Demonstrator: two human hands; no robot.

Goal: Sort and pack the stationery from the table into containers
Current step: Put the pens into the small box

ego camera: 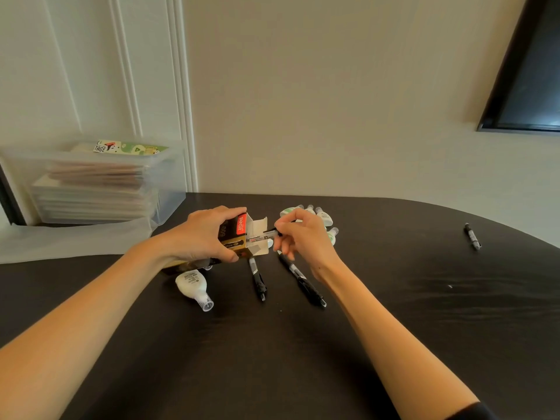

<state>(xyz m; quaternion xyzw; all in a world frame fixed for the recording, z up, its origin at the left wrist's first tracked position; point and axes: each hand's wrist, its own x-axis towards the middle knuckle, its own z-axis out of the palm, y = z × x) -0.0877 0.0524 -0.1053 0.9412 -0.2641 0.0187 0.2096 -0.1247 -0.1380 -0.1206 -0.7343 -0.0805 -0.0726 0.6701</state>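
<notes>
My left hand (209,234) grips the box (239,237), my right hand (300,234) pinches a pen (263,235) at its mouth; the flap (260,225) could snag it.

The person shows only as two slender arms, each uncovered along the whole visible forearm down to the left hand (209,234) and the right hand (303,237). The right arm wears a black sleeve (481,412), of which only the curved hem shows, at the bottom edge near the elbow. The left arm runs out of the frame uncovered.
</notes>
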